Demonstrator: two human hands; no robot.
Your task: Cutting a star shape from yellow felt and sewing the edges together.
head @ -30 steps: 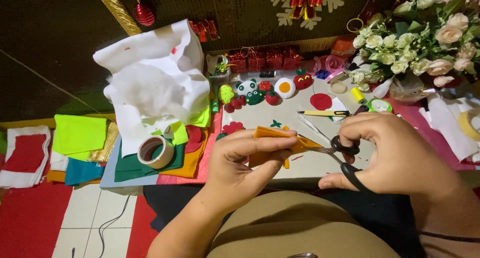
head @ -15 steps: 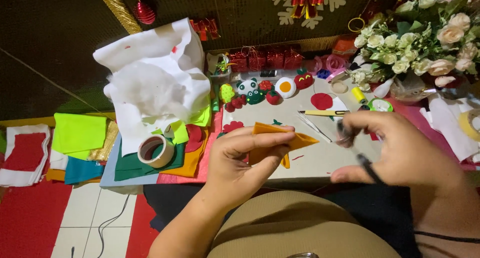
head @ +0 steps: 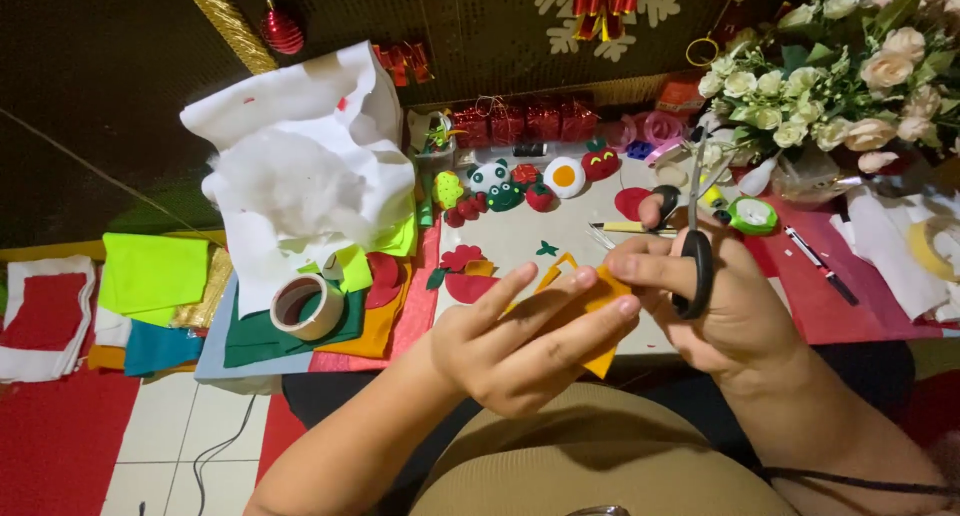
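Your left hand (head: 520, 351), at centre frame, pinches the orange felt piece (head: 590, 321) between thumb and outstretched fingers, holding it up above the white worktop (head: 520, 238). Your right hand (head: 720, 306), just right of it, is closed through the handles of the black scissors (head: 692, 246), whose blades point up toward the top of the frame, and its fingertips touch the felt's right edge. Half a second ago the scissors lay lower and the felt's tip pointed right; now the felt has turned and the scissors stand upright.
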